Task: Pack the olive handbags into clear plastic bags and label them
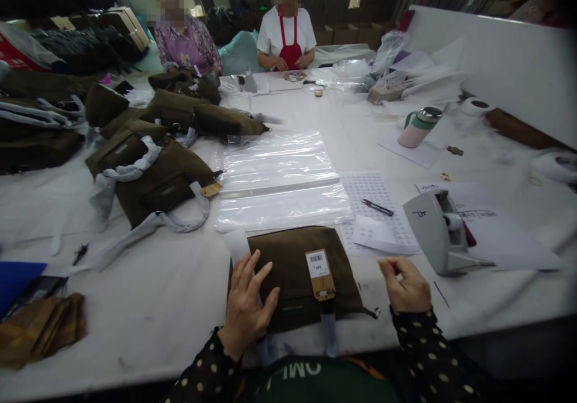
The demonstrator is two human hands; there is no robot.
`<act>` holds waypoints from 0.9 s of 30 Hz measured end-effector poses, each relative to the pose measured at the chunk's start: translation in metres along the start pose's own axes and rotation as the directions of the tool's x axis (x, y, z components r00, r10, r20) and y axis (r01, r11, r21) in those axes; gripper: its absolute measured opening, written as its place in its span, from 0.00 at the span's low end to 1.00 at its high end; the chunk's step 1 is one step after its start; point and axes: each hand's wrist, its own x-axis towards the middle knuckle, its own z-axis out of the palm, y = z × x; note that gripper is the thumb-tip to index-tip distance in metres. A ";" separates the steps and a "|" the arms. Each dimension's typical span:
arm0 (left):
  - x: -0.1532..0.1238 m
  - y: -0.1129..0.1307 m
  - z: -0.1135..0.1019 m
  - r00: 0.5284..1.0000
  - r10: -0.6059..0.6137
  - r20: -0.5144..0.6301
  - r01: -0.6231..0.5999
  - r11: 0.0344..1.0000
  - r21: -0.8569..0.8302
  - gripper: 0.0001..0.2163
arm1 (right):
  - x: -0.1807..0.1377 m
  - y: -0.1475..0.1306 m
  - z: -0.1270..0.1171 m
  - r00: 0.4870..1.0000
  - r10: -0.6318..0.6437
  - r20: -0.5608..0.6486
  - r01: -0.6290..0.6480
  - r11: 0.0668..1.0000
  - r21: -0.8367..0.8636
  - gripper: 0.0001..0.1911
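A brown fabric bag [293, 270] lies flat at the table's near edge, with a tan hang tag [319, 273] bearing a white barcode label on top. My left hand [247, 305] rests flat on the bag's left part, fingers spread and open. My right hand [406, 283] hovers to the right of the bag, fingers curled in a pinch on something too small to make out. A stack of clear plastic bags [282, 180] lies just beyond the brown bag.
A grey tape dispenser [439, 231], a label sheet [367, 201] with a pen [377, 207] and papers lie to the right. More brown bags [153, 168] pile up on the left. A mug [417, 127] stands farther right. Two people sit at the far side.
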 end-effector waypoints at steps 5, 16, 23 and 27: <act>-0.001 0.000 0.000 1.000 -0.013 0.024 0.013 1.000 0.014 0.16 | -0.013 -0.027 0.019 0.929 -0.337 0.156 0.301 0.929 0.216 0.05; 0.001 0.001 0.002 1.000 0.001 0.015 -0.002 0.999 0.034 0.14 | -0.005 -0.043 0.027 0.767 -0.576 0.282 0.601 0.800 -0.002 0.09; -0.001 -0.002 0.005 0.999 0.019 -0.034 -0.019 1.000 0.014 0.15 | 0.003 -0.028 0.028 0.845 -0.490 0.212 0.511 0.858 -0.053 0.12; -0.004 -0.002 0.006 0.987 -0.030 -0.155 0.018 0.996 -0.084 0.17 | 0.012 0.022 -0.019 0.957 -0.281 0.066 0.274 0.811 -0.517 0.08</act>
